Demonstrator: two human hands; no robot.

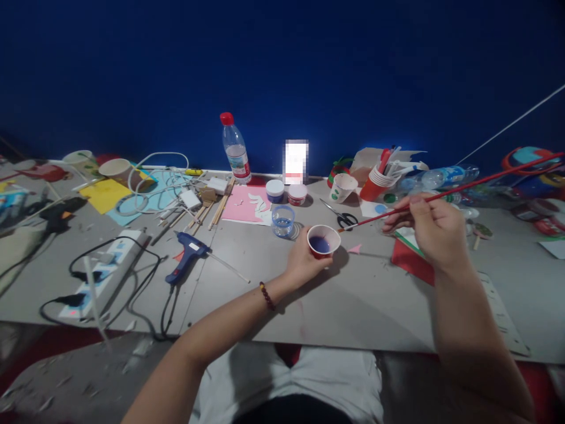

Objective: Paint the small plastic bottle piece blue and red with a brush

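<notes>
A paper cup (324, 240) of purple-blue liquid sits inside the curled fingers of the left hand (304, 259), closed around it above the grey table (353, 318). To its right, the right hand (435, 227) pinches a long red paintbrush (477, 182), tip near the rim. Black-handled scissors (346, 220) lie just behind.

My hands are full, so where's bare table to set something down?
Widest: the table between the held cup, red paper and near edge. Smaller: between glue gun and clear cup. Crowded: the back, and around the power strip.
</notes>
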